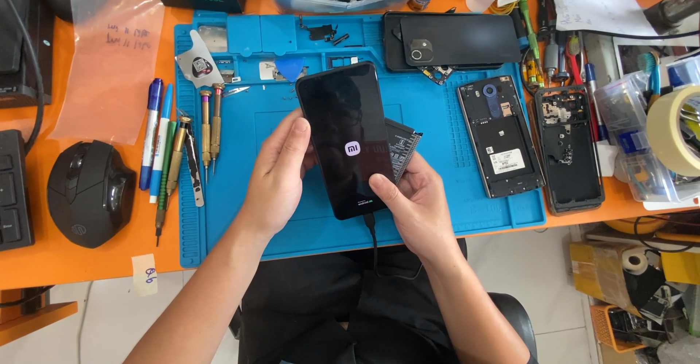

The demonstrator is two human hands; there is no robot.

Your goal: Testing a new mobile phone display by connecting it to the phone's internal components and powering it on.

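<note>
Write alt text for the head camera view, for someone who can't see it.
Both hands, left hand and right hand, hold a black smartphone with a cable plugged in, over a blue repair mat on an orange desk.

You hold a black smartphone with a white logo over a blue mat; the desk is orange, the mouse black.
</note>
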